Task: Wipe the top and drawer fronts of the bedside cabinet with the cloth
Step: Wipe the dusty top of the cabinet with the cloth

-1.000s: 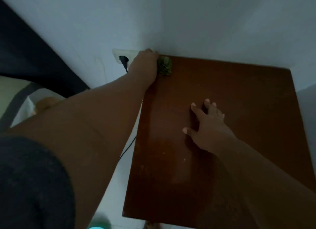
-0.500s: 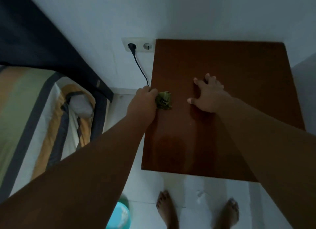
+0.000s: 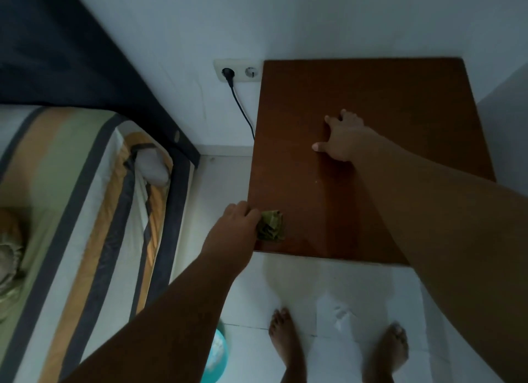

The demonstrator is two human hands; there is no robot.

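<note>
cabinet top [image 3: 400, 102]: I see a dark reddish-brown glossy wood slab from above, back edge against the wall, bare apart from the two hands and the cloth. Drawer fronts are out of my view.
cloth [image 3: 271, 226]: small, crumpled, green, sitting on the near left corner of the top, just inside the left and near edges.
left hand [image 3: 234, 231]: curled tight around the left side of the cloth, knuckles up, hanging over the cabinet's left edge — the wad sticks out to the right of the fingers.
right hand [image 3: 341, 138]: flat on the wood near the middle, palm down, fingers spread toward the far side, thumb out to the left; holding nothing.
wall [image 3: 314, 19]: pale, plain, runs behind the cabinet and the bed.
socket [image 3: 238, 71]: double outlet on the wall just left of the cabinet's far corner; black plug in the left port, its cable [image 3: 243, 111] drops behind the cabinet's left edge.
bed [image 3: 71, 196]: left of the cabinet, striped cover in green, orange, white and dark grey — dark headboard [image 3: 71, 54] against the wall.
floor [image 3: 328, 285]: light tiles, two bare feet [image 3: 284, 342] near the bottom edge.
container: a teal round tub [image 3: 217, 357] on the floor beside the left foot, partly hidden by my left arm; something pale inside, I can't tell what.
</note>
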